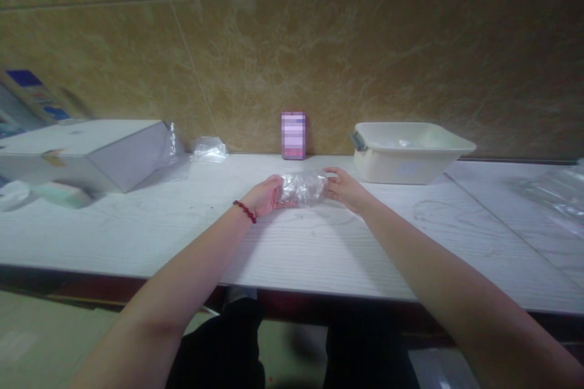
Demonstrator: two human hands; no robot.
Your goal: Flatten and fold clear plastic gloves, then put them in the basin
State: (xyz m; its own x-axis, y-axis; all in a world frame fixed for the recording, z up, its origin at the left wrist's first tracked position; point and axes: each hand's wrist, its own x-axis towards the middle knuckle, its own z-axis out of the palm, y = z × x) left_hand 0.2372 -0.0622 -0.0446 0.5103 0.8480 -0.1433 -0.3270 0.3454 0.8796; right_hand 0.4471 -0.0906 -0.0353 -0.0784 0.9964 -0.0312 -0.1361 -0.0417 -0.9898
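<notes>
Between my two hands is a crinkled, see-through plastic bag (pixel 302 188), just above the white wood-grain table (pixel 292 249). My left hand (pixel 266 196), below a wrist with a dark red bead bracelet (pixel 245 211), grips the bag's left end with thumb and fingers. At the right end, the curled fingers of my right hand (pixel 345 188) hold the bag too. Whether anything lies inside the clear plastic I cannot tell. Behind the bag, a phone-like upright rectangle (pixel 293 135) with a blurred pinkish face leans on the wall.
A cream plastic bin (pixel 410 161) with a grey handle stands at the back right. Clear plastic sheets (pixel 561 191) lie at the far right. On the left are a large white box (pixel 91 149), a pale green item (pixel 64 194) and another clear bag (pixel 210 149). The tiled wall (pixel 292 48) borders the table.
</notes>
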